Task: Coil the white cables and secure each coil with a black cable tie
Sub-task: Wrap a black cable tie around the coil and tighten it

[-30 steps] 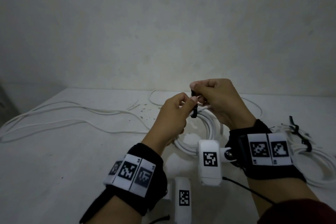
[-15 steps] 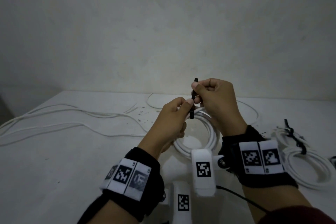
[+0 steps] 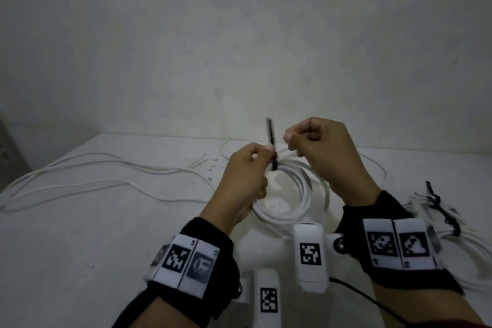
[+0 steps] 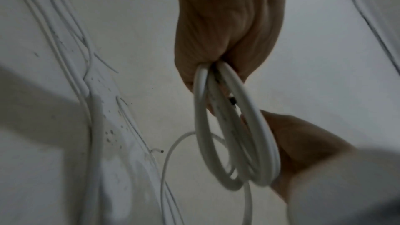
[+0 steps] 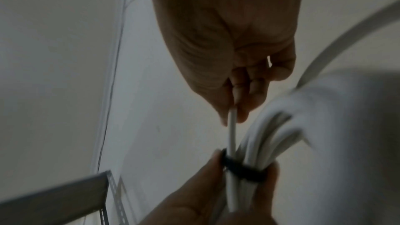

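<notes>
Left hand grips tied white coil; right hand pinches its loose cable end.

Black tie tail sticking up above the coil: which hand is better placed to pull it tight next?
Probably the right hand: it is beside the black tie tail, pinching only a loose cable end. The left hand grips the coil at the tie's band.

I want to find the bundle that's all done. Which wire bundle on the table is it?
Start at the white table and go to its right edge, past the right hand. The finished coil lies flat there, touched by neither hand. A knotted black cable tie crosses it, while the coil the left hand holds is lifted.
</notes>
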